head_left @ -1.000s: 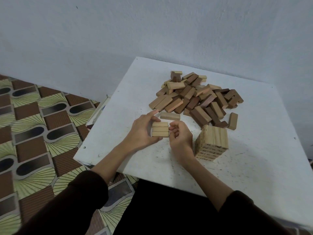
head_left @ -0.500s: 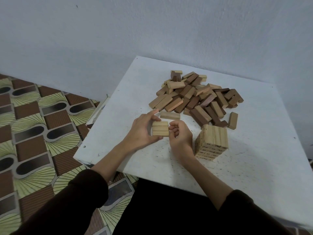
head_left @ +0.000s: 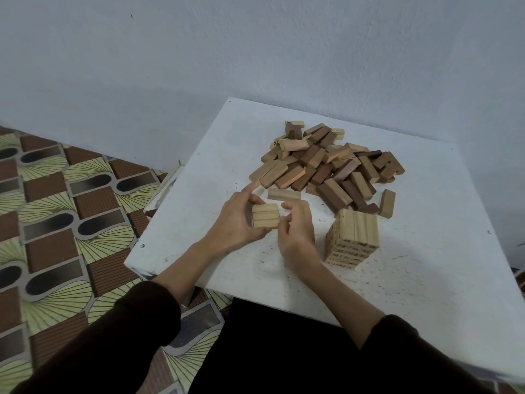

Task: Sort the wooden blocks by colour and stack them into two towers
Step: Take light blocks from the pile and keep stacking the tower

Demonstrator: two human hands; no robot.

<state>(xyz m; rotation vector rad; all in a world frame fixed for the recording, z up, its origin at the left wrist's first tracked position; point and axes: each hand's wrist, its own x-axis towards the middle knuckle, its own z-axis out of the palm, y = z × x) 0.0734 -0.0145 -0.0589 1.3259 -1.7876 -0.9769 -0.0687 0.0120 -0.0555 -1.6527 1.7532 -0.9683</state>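
Three light wooden blocks [head_left: 265, 215] lie side by side on the white table [head_left: 426, 265], forming a small flat set. My left hand [head_left: 237, 223] grips their left end, index finger stretched out over the far edge. My right hand [head_left: 297, 228] has its fingers curled against the right end of the set. A stacked tower of light blocks [head_left: 352, 238] stands just right of my right hand. Behind it spreads a loose pile of light and dark brown blocks [head_left: 326, 163], and one light block [head_left: 284, 194] lies alone just beyond my hands.
The table's left edge [head_left: 159, 211] drops to a patterned floor [head_left: 56, 209]. A plain wall stands behind the table. One light block [head_left: 387, 203] lies apart at the pile's right end. My dark-clothed lap sits under the near edge.
Almost nothing differs: both hands stay around the three light blocks, with only a slight shift of the fingers and the camera.
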